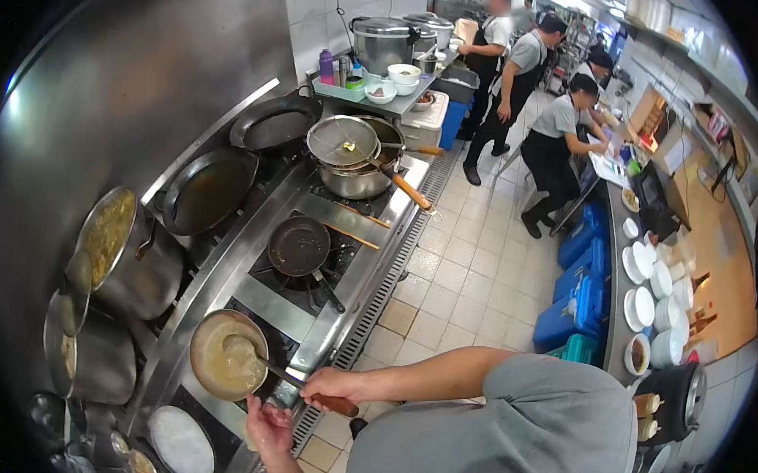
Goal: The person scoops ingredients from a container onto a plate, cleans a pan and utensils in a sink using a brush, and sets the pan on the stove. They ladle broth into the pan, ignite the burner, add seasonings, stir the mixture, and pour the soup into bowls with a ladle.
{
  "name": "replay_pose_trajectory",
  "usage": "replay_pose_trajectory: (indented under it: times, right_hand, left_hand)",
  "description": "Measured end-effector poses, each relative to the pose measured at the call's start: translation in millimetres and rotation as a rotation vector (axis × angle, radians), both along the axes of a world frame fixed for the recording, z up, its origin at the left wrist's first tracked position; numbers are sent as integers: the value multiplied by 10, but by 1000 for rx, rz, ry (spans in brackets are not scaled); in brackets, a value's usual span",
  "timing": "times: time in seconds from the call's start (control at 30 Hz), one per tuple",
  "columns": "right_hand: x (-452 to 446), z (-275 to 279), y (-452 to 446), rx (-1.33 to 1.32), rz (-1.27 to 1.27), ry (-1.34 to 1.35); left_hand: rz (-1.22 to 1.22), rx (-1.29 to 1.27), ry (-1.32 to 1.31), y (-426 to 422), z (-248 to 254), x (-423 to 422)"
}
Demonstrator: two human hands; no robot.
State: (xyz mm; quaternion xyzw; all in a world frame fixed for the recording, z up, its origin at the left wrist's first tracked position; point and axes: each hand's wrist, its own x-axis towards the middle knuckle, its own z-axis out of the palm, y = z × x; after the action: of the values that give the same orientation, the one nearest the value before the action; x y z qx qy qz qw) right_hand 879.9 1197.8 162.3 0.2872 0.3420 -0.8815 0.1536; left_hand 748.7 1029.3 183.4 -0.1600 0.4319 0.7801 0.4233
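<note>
My right hand point(336, 388) grips the wooden handle of a ladle point(282, 372). The ladle's bowl rests in pale, cloudy liquid inside a frying pan point(198, 366) over the nearest burner. Beside the pan's near rim is my left hand point(271, 424), its fingers curled and the thumb side toward the pan. It appears closed around the pan's handle, which is mostly hidden by the hand. Past my right hand, an empty dark frying pan point(299, 246) sits on another burner.
Large stockpots point(153, 269) and oval pans point(207, 191) line the back of the stove. Strainers point(342, 142) rest on a pot point(354, 183) farther along. A round white-topped vessel point(181, 443) stands near me. Co-workers point(556, 143) work down the aisle. Bowls point(638, 307) cover the opposite counter.
</note>
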Motion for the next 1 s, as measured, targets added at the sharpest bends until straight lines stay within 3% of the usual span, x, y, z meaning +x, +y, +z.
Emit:
replay_pose_trajectory:
  times: [0.17, 0.27, 0.57, 0.8, 1.0]
  right_hand:
    - [55, 224, 8, 87, -71, -2]
    - [39, 81, -7, 67, -74, 32]
    - [77, 102, 78, 75, -50, 18]
    - [24, 14, 132, 182, -38, 2]
    - [-74, -191, 150, 200, -81, 62]
  left_hand:
    - [-39, 0, 41, -1, -159, -16]
    - [-20, -95, -18, 56, -118, 39]
    - [-47, -50, 24, 99, -254, 6]
    - [-83, -119, 20, 156, 201, 165]
    - [-65, -38, -19, 153, 154, 217]
